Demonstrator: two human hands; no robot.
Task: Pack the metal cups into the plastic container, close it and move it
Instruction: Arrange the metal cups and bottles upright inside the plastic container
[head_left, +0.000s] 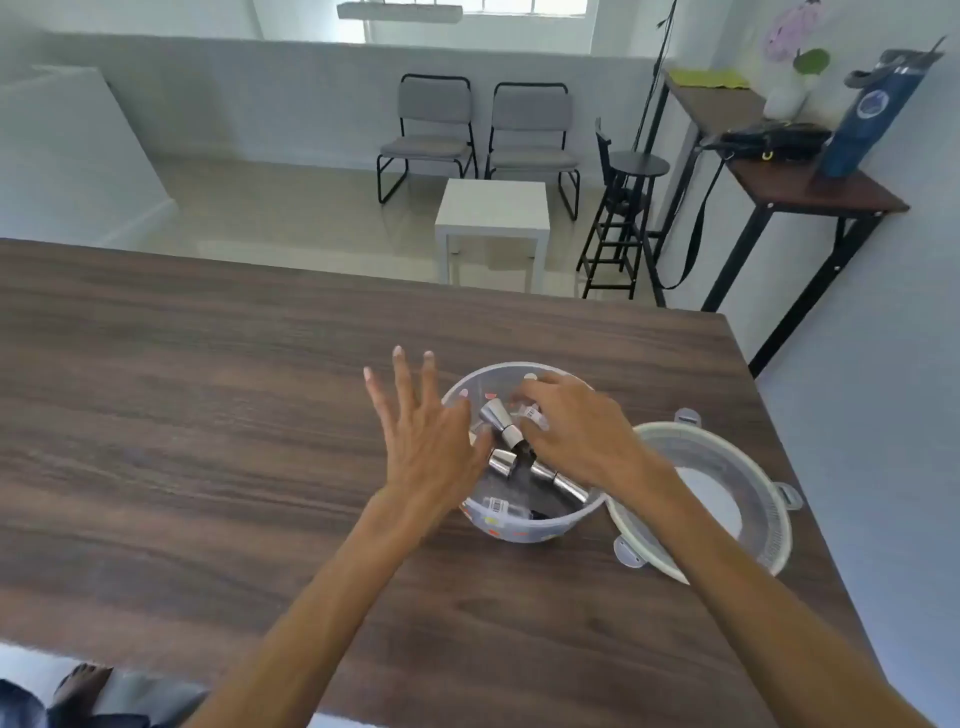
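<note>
A round clear plastic container (524, 532) stands on the wooden table, right of centre. Several shiny metal cups (501, 418) lie tumbled inside it. My left hand (423, 441) hovers over the container's left rim with its fingers spread, and its thumb touches one cup. My right hand (576, 431) reaches into the container from the right, fingers curled around a metal cup near the far side. The container's lid (727, 499) lies upside down on the table just right of the container, partly hidden by my right forearm.
The brown wooden table (208, 415) stretches left and toward me. Its right edge runs close past the lid. Beyond the table stand a small white side table (493, 218), two grey chairs (478, 130), a black stool (628, 208) and a desk against the right wall.
</note>
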